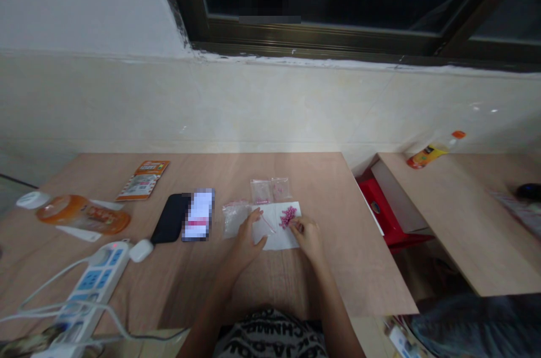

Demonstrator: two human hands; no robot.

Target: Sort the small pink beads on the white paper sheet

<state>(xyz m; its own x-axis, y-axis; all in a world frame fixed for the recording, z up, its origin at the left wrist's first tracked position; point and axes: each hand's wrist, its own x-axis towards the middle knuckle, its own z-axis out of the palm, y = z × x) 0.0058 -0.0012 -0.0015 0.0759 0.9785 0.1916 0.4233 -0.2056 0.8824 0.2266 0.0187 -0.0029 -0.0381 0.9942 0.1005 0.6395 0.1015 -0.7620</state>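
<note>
Along the tabletop (296, 284), starting from the left, a white power strip (95, 281) sits near the front edge, with an orange plastic bottle (82, 215) lying on its side beyond it. Next come an orange printed card (142, 180) and a black phone (170, 218) beside a second phone with a blurred screen (198, 215). A clear plastic bag (235, 219) lies just left of the person's left hand (247, 239), which rests open, fingers spread, at the edge of a white sheet of paper (276, 241). Two small clear bags (269, 190) sit just beyond the sheet. On the sheet, a thin clear stick (267, 223) slants by the left fingertips, and a cluster of pink beads (288, 216) runs diagonally, upper right to lower left. The right hand (307, 238) is nearer the cluster, fingers drawn narrowly together at its lower right edge; whether they hold a bead, I cannot tell. Further right stands a red box (378, 211).
</note>
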